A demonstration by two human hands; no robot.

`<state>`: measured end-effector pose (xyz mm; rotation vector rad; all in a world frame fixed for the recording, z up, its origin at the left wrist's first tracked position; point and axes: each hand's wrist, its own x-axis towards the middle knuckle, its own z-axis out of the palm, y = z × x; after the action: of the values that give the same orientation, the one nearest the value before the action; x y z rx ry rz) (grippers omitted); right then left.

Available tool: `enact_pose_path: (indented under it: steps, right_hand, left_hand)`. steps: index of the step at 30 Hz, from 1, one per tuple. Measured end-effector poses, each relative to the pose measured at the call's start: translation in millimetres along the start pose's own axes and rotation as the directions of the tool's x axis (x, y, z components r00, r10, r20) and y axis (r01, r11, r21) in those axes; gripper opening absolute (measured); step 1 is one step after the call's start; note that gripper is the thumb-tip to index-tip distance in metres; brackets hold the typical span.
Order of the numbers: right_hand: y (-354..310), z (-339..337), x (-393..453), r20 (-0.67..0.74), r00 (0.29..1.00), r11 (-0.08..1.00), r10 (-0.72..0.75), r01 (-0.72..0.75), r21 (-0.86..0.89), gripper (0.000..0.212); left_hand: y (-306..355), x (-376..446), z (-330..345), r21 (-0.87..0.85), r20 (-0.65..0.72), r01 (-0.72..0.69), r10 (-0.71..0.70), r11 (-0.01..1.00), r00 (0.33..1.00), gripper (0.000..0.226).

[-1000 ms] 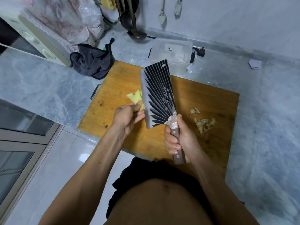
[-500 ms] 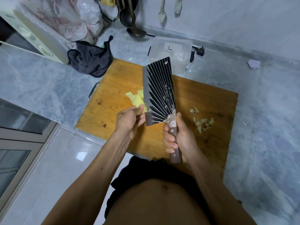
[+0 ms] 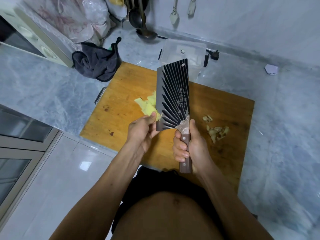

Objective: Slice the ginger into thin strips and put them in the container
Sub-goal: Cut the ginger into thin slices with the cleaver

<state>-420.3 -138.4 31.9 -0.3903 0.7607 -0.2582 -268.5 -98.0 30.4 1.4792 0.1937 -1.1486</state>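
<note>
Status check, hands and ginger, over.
Right hand grips cleaver. Left hand pinches ginger slices on board. Container behind, nothing in the way.

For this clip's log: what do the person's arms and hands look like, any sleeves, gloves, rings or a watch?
Both forearms are bare up to the frame edge: no sleeves show. The left hand and right hand have no gloves, and no rings, watch or bands can be seen on the fingers or wrists. Fingernails are short and unpainted. The only clothing in view is a dark garment at the waist.
</note>
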Motion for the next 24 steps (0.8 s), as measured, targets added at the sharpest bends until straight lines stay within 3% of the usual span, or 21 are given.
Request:
enact_pose_path:
  steps: [4,8,10,12,14,16,19,22,24]
  right_hand:
    - [1,-9,5,0.063,0.997,0.999,-0.034,0.034,-0.002,0.064]
    - [8,-24,9,0.376,0.926,0.991,0.018,-0.066,0.115,0.056]
    - [9,-29,11,0.421,0.907,0.991,0.020,-0.073,0.110,0.055]
    - [9,-28,8,0.403,0.914,0.993,0.051,-0.089,0.078,0.054]
    - [8,-23,4,0.307,0.950,0.995,0.050,-0.074,0.064,0.057]
    - [8,-22,5,0.232,0.971,0.994,0.050,-0.071,0.082,0.068]
    - [7,-11,6,0.289,0.957,0.983,0.004,-0.057,0.176,0.068]
    - [4,-6,3,0.097,0.995,0.982,-0.028,0.009,0.191,0.063]
    - [3,-4,1,0.064,0.997,0.978,-0.052,0.038,0.206,0.063]
  left_hand:
    - [2,-1,-6,0.015,0.119,0.059,-0.061,0.998,0.991,0.019]
    - [24,4,-21,0.175,0.259,0.128,-0.171,0.976,0.951,0.005]
    - [36,8,-28,0.252,0.252,0.122,-0.187,0.960,0.950,0.023]
    - [44,9,-32,0.282,0.247,0.112,-0.185,0.953,0.951,0.044]
    - [47,8,-32,0.267,0.243,0.100,-0.167,0.959,0.956,0.051]
    - [47,6,-29,0.232,0.207,0.087,-0.136,0.969,0.969,0.047]
    - [42,4,-27,0.180,0.151,0.093,-0.121,0.979,0.981,0.037]
    - [33,0,-23,0.120,0.127,0.097,-0.112,0.988,0.986,0.047]
    - [28,0,-19,0.071,0.094,0.095,-0.101,0.993,0.990,0.040]
